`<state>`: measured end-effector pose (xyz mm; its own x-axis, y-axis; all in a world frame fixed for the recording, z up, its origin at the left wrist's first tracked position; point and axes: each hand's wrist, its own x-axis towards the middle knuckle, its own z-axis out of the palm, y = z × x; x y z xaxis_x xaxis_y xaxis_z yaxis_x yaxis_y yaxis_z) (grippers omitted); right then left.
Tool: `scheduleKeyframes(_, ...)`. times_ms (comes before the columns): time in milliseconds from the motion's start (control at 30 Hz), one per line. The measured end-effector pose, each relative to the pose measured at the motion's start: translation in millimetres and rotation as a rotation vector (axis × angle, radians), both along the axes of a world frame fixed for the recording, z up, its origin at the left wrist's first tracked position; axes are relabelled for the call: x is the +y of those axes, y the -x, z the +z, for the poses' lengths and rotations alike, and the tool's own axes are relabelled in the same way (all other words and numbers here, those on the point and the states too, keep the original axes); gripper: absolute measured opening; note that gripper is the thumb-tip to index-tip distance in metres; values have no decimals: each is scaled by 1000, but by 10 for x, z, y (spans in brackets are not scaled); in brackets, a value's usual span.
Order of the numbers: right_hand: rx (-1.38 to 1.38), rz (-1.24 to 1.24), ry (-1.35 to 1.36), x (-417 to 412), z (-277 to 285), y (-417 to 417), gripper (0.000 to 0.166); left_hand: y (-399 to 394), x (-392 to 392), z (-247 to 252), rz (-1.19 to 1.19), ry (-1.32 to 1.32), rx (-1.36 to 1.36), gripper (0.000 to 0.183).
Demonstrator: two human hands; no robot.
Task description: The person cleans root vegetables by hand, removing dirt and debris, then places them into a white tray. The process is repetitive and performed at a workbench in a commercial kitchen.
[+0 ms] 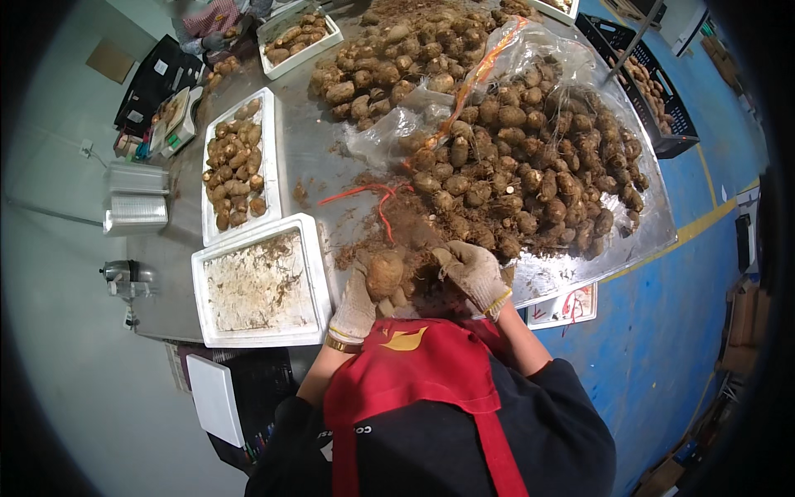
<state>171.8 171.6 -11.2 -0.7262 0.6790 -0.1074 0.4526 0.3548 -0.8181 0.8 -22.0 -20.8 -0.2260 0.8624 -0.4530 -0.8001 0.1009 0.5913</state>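
My left hand (356, 304), in a knitted work glove, is closed around a large round taro corm (384, 275) low in front of my red apron. My right hand (472, 273), gloved too, is just to the right, its fingers bent among brown root fibres (422, 264); whether they grip anything is unclear. Beyond my hands lies a big heap of hairy taro corms (515, 168), partly under a clear plastic bag (546, 46). Red twine (384, 208) lies on loose fibres at the heap's near left edge.
At my left stand a soiled, empty white foam tray (264, 282) and another holding taro corms (233, 164). Farther off are a weighing scale (177, 127), stacked clear containers (136, 208), and a person (214, 34) with gloved hands. A black crate (680, 146) stands beyond the metal table's right edge.
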Motion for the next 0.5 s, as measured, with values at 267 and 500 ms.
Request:
scheduleKeyframes(267, 216, 49, 189, -79, 428, -11, 33, -168, 287, 233, 369, 56, -273, 66)
scheduleKeyframes(500, 87, 142, 140, -106, 445, 104, 32, 12, -8, -330, 150, -156, -249, 62)
